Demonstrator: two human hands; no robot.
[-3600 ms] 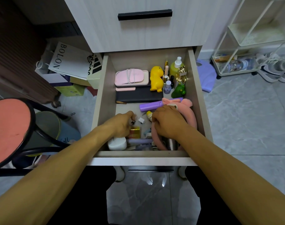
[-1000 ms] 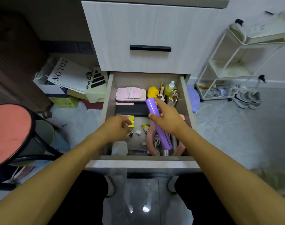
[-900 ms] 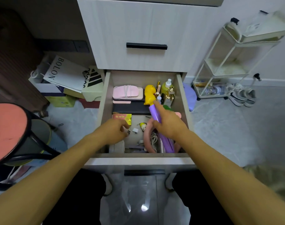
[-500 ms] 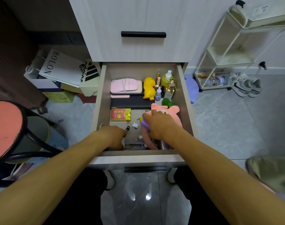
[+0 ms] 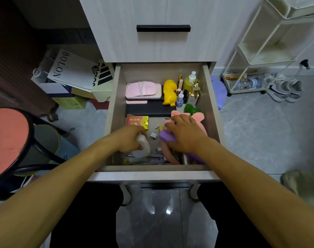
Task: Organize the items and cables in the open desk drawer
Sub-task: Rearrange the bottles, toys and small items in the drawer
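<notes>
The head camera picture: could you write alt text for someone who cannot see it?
A person's two bare hands reach into an open desk drawer: the left hand grips a white rounded object, and the right hand rests on a purple tube and a pink plush toy. Behind them stand a yellow duck figure and small bottles.

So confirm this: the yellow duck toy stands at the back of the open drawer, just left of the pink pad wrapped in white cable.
Not quite. The head view shows the yellow duck toy at the back of the open drawer, but just right of the pink pad wrapped in white cable, not left of it.
</notes>
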